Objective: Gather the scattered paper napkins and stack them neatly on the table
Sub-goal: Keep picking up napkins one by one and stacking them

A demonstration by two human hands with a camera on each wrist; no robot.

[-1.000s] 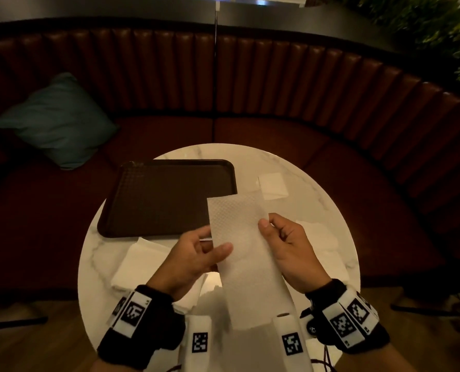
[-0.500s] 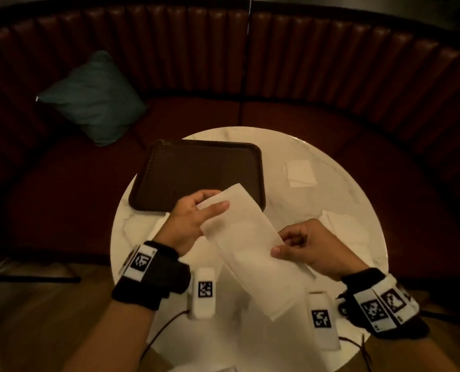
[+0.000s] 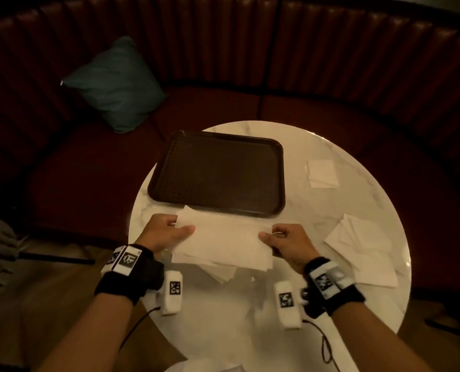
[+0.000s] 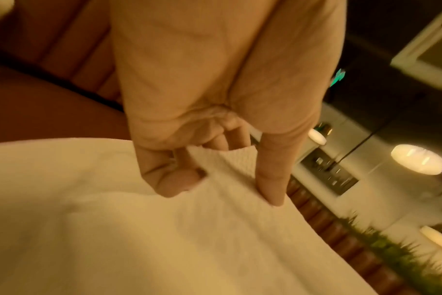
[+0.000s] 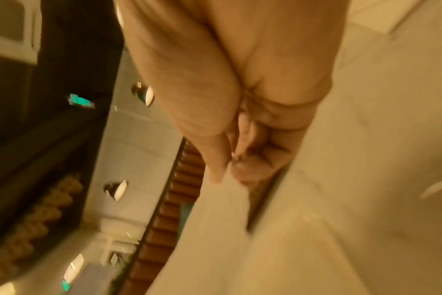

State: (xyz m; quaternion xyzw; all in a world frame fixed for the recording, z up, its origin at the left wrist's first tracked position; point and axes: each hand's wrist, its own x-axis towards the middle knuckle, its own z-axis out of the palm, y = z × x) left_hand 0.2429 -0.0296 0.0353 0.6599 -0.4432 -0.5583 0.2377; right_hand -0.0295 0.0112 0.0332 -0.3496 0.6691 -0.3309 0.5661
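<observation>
A long white paper napkin [image 3: 223, 237] stretches sideways just in front of the tray, over other napkins [image 3: 218, 272] lying on the round marble table [image 3: 250, 331]. My left hand [image 3: 167, 234] pinches its left end between thumb and fingers; the left wrist view shows that pinch on the napkin [image 4: 164, 229]. My right hand [image 3: 282, 240] pinches the right end, fingers curled; in the right wrist view the napkin [image 5: 240, 249] is blurred. More napkins lie at the right edge [image 3: 360, 242] and one folded square [image 3: 322, 174] at the far right.
A dark brown tray [image 3: 218, 170] sits at the table's far left, bare. A curved red booth seat [image 3: 331, 76] wraps around behind, with a teal cushion [image 3: 113, 84] on it. Wood floor lies near left.
The napkin was held up lengthwise a second ago; both hands have turned it sideways and lowered it over the napkins near the tray. The head view has shifted left and down.
</observation>
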